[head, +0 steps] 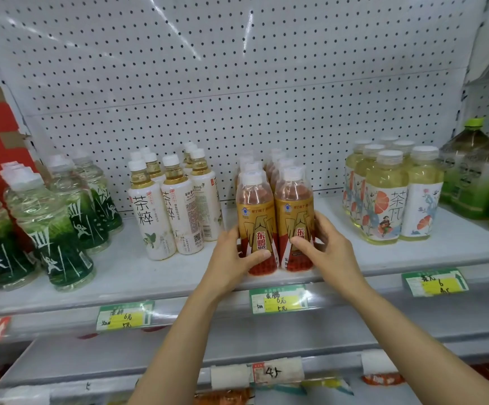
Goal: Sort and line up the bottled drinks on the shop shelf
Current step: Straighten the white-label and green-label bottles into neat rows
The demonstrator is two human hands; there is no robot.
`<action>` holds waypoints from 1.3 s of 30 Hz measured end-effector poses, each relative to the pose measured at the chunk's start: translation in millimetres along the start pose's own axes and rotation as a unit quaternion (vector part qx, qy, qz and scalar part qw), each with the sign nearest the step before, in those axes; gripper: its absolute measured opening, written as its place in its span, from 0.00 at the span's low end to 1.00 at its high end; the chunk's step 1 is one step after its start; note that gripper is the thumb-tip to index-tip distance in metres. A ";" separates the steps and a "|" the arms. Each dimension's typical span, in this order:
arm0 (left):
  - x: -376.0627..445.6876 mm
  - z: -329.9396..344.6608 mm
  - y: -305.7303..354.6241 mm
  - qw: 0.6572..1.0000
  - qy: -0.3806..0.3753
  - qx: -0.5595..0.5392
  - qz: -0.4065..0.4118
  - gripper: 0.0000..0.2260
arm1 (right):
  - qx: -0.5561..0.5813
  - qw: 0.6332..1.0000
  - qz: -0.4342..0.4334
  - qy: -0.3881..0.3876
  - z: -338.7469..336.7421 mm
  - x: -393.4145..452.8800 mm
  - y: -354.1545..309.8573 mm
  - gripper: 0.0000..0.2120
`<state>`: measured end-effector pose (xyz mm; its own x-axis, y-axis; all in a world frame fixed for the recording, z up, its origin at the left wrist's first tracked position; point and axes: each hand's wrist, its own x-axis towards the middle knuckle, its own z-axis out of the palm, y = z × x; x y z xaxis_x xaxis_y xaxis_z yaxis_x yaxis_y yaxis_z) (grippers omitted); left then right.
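Left hand (231, 255) and right hand (325, 244) flank the two upright front gold-labelled bottles (275, 229), fingers wrapped round their outer sides.

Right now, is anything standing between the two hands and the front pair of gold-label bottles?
Nothing visible. The left hand already touches the left front gold-label plastic bottle; the right hand touches the right one.

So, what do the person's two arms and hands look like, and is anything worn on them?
Both forearms are bare up to the bottom edge of the picture: no sleeves show. The left hand and the right hand wear no gloves, and I see no watch, bracelet or ring on either. The fingernails are short and look unpainted. No markings show on the arms.
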<state>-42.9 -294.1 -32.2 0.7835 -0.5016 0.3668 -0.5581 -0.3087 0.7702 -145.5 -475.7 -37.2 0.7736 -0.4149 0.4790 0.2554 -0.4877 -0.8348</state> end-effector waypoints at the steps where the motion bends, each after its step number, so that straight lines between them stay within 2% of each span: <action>1: -1.0 1.3 0.2 1.000 0.004 0.017 -0.004 0.25 | -0.017 1.000 -0.004 -0.005 0.1 -0.9 -0.4 0.28; 3: -2.9 2.4 0.3 0.997 0.020 0.070 -0.007 0.31 | -0.080 0.996 -0.025 0.016 1.0 -2.1 1.7 0.29; 6: -12.3 0.4 1.6 0.983 0.058 0.175 -0.009 0.44 | -0.211 0.966 -0.110 0.105 4.6 -6.4 7.8 0.34; 9: -27.3 2.1 -0.7 0.968 0.072 0.240 0.017 0.43 | -0.266 0.926 -0.227 0.145 7.9 -13.7 9.7 0.32; 13: -42.8 -2.1 -9.4 0.968 0.099 0.229 0.021 0.34 | -0.272 0.906 -0.298 0.133 14.1 -25.0 8.3 0.28; 17: -39.8 -33.5 -17.9 0.957 0.212 0.196 -0.001 0.31 | -0.243 0.912 -0.318 0.088 31.9 -37.5 -1.1 0.26; 21: -15.1 -86.0 -33.7 0.935 0.311 0.142 -0.097 0.38 | -0.220 0.915 -0.333 0.065 64.3 -41.0 -14.3 0.22; 24: 3.9 -118.3 -50.6 0.932 0.303 0.102 -0.169 0.44 | -0.205 0.913 -0.344 0.073 95.6 -35.3 -29.0 0.21; 27: 21.0 -133.8 -61.1 0.949 0.262 0.084 -0.155 0.41 | -0.192 0.927 -0.316 0.064 131.9 -21.0 -43.6 0.21; 32: 42.7 -146.9 -71.3 0.965 0.224 0.069 -0.115 0.33 | -0.184 0.968 -0.168 0.039 182.7 12.7 -65.4 0.30; 39: 17.4 -165.9 -90.1 0.977 0.192 0.070 -0.062 0.37 | -0.151 0.987 -0.037 0.053 225.2 46.2 -57.2 0.41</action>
<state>66.3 -140.9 -8.7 0.8773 -0.1213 0.4644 -0.4631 -0.4682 0.7526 6.3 -294.0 -28.4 0.6906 -0.4402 0.5738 0.1121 -0.7187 -0.6862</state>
